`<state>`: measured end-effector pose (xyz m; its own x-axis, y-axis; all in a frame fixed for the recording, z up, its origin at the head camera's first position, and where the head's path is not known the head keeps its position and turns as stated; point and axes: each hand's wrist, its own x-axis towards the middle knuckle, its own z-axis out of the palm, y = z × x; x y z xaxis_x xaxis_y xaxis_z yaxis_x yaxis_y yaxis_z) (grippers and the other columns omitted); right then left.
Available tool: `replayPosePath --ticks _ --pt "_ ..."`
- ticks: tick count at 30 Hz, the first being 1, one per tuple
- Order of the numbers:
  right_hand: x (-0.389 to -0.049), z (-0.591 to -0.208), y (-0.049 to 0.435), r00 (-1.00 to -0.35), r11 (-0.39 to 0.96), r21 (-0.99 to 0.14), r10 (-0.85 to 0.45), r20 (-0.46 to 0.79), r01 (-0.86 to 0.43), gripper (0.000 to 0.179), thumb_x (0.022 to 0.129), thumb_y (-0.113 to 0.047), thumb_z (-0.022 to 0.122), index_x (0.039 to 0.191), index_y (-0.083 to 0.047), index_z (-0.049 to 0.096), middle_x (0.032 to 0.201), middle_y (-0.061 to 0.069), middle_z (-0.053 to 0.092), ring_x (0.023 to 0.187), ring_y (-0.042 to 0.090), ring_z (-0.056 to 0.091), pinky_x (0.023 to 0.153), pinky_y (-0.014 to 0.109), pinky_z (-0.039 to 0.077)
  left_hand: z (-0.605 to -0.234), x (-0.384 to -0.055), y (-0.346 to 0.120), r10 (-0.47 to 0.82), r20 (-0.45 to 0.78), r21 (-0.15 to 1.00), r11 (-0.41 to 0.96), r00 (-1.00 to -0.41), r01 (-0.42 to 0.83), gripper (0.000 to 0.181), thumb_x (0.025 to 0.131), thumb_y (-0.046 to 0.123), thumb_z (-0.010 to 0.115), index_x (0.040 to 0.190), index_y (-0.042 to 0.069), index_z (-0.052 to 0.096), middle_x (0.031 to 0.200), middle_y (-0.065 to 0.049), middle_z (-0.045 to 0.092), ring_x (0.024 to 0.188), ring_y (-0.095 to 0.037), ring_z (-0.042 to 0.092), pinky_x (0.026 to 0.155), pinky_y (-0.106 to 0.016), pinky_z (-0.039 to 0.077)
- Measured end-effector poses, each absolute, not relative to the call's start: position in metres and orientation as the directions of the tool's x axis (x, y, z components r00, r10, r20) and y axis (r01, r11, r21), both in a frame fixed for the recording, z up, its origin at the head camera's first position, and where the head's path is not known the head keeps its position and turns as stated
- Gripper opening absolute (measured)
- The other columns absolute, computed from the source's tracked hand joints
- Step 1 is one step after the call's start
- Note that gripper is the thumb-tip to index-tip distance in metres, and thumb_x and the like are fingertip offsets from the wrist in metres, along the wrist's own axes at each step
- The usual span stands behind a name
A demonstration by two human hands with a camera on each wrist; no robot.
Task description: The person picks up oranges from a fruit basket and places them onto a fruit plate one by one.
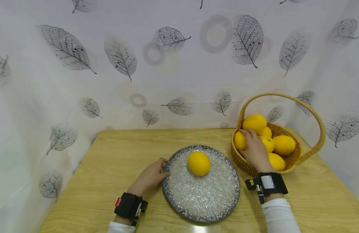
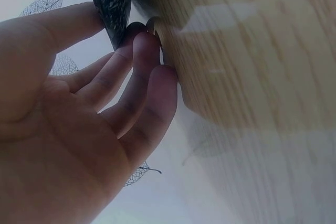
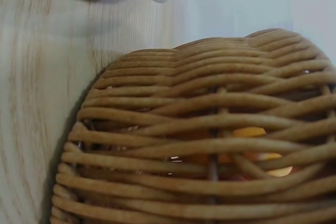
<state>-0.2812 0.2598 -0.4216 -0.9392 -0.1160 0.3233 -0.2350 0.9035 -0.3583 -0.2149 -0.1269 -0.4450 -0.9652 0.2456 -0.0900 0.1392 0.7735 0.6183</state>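
A round speckled grey plate (image 1: 202, 197) with a dark rim lies on the table, one yellow lemon (image 1: 199, 163) on its upper half. My left hand (image 1: 150, 176) holds the plate's left edge, thumb at the top of the rim and fingers under it, as the left wrist view shows. Inside the wicker basket (image 1: 240, 162) at the right, my right hand (image 1: 256, 152) grips a lemon (image 1: 239, 141) by the basket's left wall, its fingers over the fruit. The right wrist view shows mostly the woven basket side (image 3: 210, 124); that hand is hidden there.
Several more lemons (image 1: 284, 145) fill the basket around my right hand. Its tall arched handle (image 1: 320, 129) rises above the fruit and leans right. The light wooden table (image 1: 133, 145) ends at a leaf-printed cloth (image 1: 182, 74) behind and at both sides.
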Motion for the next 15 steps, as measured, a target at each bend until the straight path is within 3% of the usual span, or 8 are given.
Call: replayPosePath --ticks 15 --pt "-0.2801 -0.4173 0.2562 -0.938 0.910 -0.353 -0.094 0.333 -0.217 0.077 0.071 -0.005 0.076 0.141 0.001 0.044 0.140 0.034 0.040 0.112 0.056 0.045 0.088 0.069 0.043 -0.4437 -0.2161 -0.1266 0.238 -0.098 0.623 0.772 -0.966 0.127 0.047 0.090 0.021 0.066 0.130 0.002 0.053 0.111 -0.015 0.068 0.091 -0.018 0.061 0.081 -0.042 0.054"
